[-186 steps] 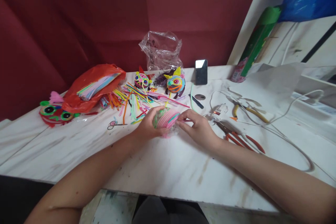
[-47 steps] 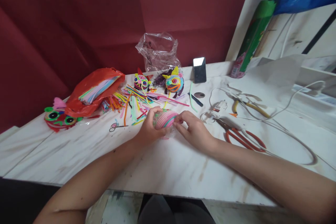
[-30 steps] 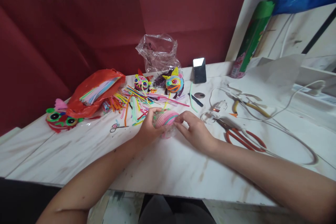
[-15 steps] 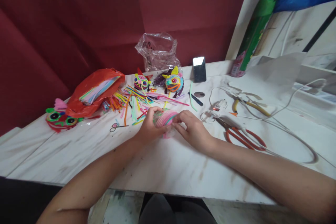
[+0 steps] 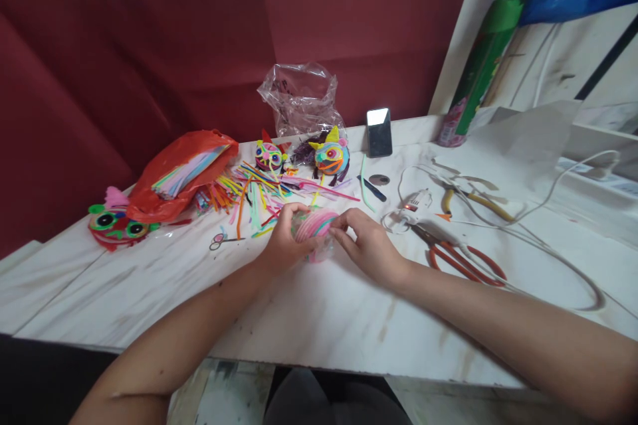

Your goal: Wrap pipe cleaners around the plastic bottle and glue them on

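My left hand is wrapped around a rounded piece covered in pink pipe cleaner rows with a teal strip. Part of it is hidden behind my fingers, and its lower side looks clear or pale. At its right edge, my right hand has thumb and forefinger pinched on the end of a teal pipe cleaner. Just beyond my hands lies a loose heap of coloured pipe cleaners. Two small animal heads made of pipe cleaners, one multicoloured and one blue with yellow ears, sit behind it.
On the left are a red bag of pipe cleaners, a red animal head and small scissors. To the right lie large orange-handled scissors, yellow-handled pliers, a corded white device and a black pen-like tool. A phone leans at the back.
My right fingers have shifted slightly right along the edge of the pink piece, and more of the teal strip shows. My left hand keeps its hold.
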Action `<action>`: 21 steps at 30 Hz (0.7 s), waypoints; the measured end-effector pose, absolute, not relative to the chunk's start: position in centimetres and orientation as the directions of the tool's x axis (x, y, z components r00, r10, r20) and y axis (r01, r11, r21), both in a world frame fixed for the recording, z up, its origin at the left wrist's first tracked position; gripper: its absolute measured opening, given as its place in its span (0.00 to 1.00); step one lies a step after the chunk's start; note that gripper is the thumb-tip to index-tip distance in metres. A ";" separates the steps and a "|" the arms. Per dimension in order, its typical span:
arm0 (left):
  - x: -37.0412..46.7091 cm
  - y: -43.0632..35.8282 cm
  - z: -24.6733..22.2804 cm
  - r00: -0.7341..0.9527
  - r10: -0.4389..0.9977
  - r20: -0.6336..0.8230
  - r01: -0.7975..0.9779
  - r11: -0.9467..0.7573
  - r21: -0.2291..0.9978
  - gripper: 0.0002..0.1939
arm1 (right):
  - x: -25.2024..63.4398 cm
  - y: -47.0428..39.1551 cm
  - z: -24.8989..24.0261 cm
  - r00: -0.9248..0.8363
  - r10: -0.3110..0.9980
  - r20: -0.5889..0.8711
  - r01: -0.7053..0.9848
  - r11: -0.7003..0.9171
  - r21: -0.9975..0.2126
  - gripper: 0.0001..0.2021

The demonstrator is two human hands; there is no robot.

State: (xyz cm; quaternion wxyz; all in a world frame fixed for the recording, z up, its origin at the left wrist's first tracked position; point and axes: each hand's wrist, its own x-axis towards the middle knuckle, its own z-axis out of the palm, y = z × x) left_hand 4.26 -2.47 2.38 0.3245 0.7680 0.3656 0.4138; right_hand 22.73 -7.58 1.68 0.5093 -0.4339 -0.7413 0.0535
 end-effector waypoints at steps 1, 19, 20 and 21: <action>4.3 -2.5 2.4 0.389 0.831 0.399 0.293 -0.522 0.801 0.29 | 22.7 -7.6 1.7 -0.106 0.698 0.708 0.592 0.616 -0.519 0.06; 3.6 -1.8 3.8 0.443 0.868 0.224 0.363 -0.403 0.840 0.30 | 22.6 -7.7 1.7 -0.063 0.736 0.674 0.536 0.595 -0.599 0.07; 3.6 -1.8 3.7 0.447 0.867 0.219 0.363 -0.400 0.842 0.31 | 22.7 -7.8 1.7 -0.070 0.732 0.678 0.537 0.601 -0.592 0.06; 3.5 -1.7 3.7 0.451 0.866 0.216 0.366 -0.400 0.841 0.31 | 22.6 -7.8 1.7 -0.076 0.728 0.681 0.539 0.605 -0.586 0.06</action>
